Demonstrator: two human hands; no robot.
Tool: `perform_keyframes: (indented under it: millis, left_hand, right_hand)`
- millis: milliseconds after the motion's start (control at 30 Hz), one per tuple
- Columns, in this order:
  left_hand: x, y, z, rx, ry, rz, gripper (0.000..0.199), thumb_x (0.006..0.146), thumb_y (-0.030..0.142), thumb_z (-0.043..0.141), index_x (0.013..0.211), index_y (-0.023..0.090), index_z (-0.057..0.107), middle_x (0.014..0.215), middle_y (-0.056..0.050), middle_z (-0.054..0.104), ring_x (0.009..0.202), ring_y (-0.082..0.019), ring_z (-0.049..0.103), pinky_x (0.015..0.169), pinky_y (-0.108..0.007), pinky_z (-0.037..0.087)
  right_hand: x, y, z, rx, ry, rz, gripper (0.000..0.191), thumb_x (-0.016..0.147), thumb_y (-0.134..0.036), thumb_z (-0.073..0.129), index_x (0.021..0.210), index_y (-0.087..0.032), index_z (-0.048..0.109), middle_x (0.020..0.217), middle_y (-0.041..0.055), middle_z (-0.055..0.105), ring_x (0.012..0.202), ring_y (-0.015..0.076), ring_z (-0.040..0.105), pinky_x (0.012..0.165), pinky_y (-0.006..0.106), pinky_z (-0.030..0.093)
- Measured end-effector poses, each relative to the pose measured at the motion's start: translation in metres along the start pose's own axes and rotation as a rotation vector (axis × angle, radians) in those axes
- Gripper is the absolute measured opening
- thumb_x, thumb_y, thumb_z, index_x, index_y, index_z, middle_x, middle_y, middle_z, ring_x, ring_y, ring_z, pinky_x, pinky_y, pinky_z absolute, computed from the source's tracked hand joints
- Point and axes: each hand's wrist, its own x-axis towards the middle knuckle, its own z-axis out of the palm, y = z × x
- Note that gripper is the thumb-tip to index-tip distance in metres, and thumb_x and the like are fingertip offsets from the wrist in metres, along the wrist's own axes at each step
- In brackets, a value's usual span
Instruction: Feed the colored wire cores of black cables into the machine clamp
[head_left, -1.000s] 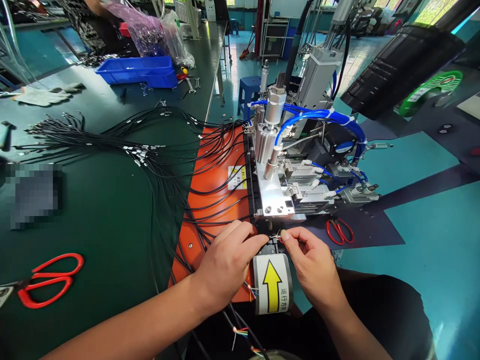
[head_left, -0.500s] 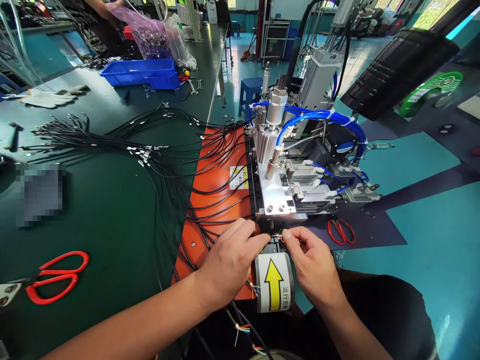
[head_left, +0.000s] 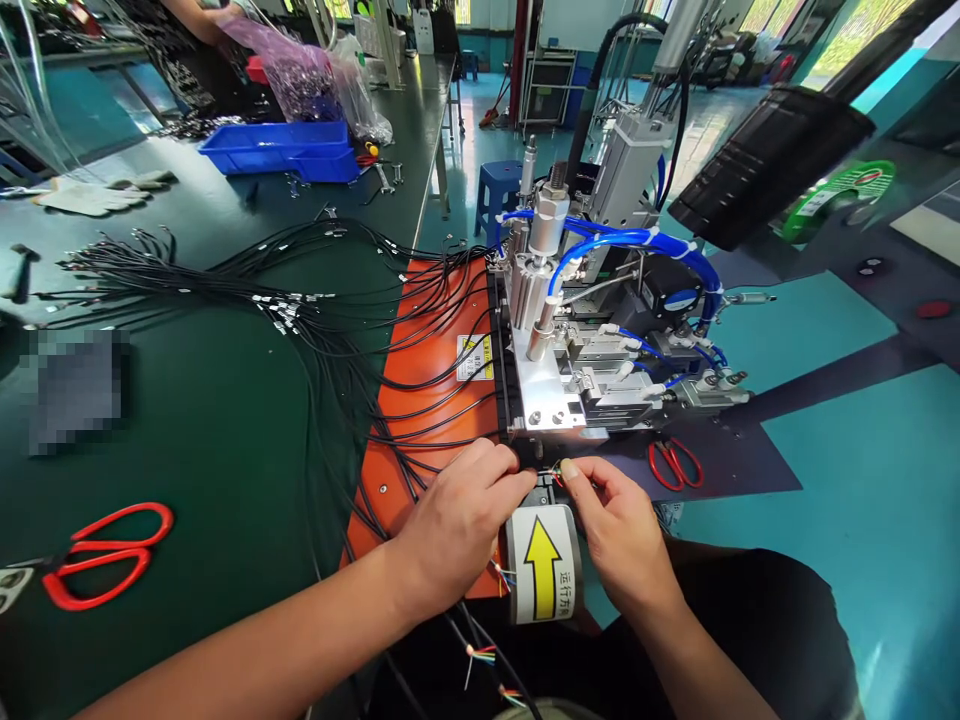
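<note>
My right hand [head_left: 622, 535] pinches the thin coloured wires [head_left: 556, 473] at a cable's end, thumb against forefinger. My left hand [head_left: 469, 525] is closed at the other side of those wires, on the cable they come out of; its fingers hide most of that cable. Both hands meet at the front edge of a metal machine [head_left: 551, 395] with air cylinders and blue hoses. Just below the fingertips is a rounded cover with a yellow arrow [head_left: 543, 570]. Black cables [head_left: 409, 465] run over the orange plate [head_left: 420, 400] left of the machine. Other cable ends with fanned coloured wires [head_left: 481, 655] hang below my left forearm.
Red-handled scissors [head_left: 112, 555] lie on the green bench at left, and another red-handled pair [head_left: 675, 465] right of the machine. A cable bundle [head_left: 187, 275], a blue bin [head_left: 281, 155] and gloves [head_left: 105, 193] are farther back. A person [head_left: 191, 60] stands behind the bin.
My hands stay together at the same wires, with only a slight shift of the right fingers. The whole view has moved a little, so the machine sits slightly farther left.
</note>
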Motion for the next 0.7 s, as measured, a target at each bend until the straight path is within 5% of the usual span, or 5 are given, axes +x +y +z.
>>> perform_keyframes:
  millis: [200, 300, 467, 700]
  left_hand:
    - [0.000, -0.001, 0.001, -0.008, -0.005, -0.015, 0.024, 0.096, 0.009, 0.048, 0.111, 0.010, 0.067, 0.097, -0.010, 0.060, 0.089, -0.019, 0.050, 0.077, -0.034, 0.050]
    - [-0.001, -0.002, 0.001, -0.007, -0.006, -0.018, 0.024, 0.097, 0.009, 0.047, 0.110, 0.009, 0.068, 0.097, -0.010, 0.060, 0.090, -0.019, 0.051, 0.077, -0.034, 0.050]
    - [-0.001, -0.002, 0.001, -0.005, -0.007, -0.024, 0.023, 0.095, 0.009, 0.050, 0.110, 0.010, 0.068, 0.097, -0.010, 0.060, 0.089, -0.019, 0.051, 0.077, -0.034, 0.050]
    - [0.000, -0.001, 0.000, -0.007, 0.012, -0.011, 0.023, 0.095, 0.009, 0.050, 0.109, 0.010, 0.069, 0.098, -0.010, 0.061, 0.090, -0.019, 0.052, 0.078, -0.035, 0.051]
  right_hand:
    - [-0.008, -0.006, -0.005, 0.081, -0.122, 0.076, 0.043, 0.085, -0.057, 0.063, 0.088, -0.014, 0.069, 0.082, 0.0067, 0.063, 0.072, 0.0174, 0.053, 0.064, 0.027, 0.044]
    - [-0.009, -0.009, -0.003, 0.027, -0.083, 0.053, 0.042, 0.086, -0.057, 0.062, 0.085, -0.016, 0.067, 0.077, 0.0049, 0.061, 0.068, 0.0163, 0.051, 0.061, 0.027, 0.042]
    - [-0.010, -0.013, -0.003, -0.214, 0.023, -0.103, 0.038, 0.091, -0.054, 0.055, 0.081, -0.018, 0.064, 0.074, 0.0026, 0.058, 0.067, 0.0152, 0.051, 0.061, 0.028, 0.040]
    - [-0.004, -0.008, -0.007, -0.331, 0.014, -0.339, 0.026, 0.099, -0.038, 0.051, 0.082, -0.020, 0.060, 0.080, 0.0003, 0.055, 0.072, 0.0124, 0.052, 0.066, 0.026, 0.041]
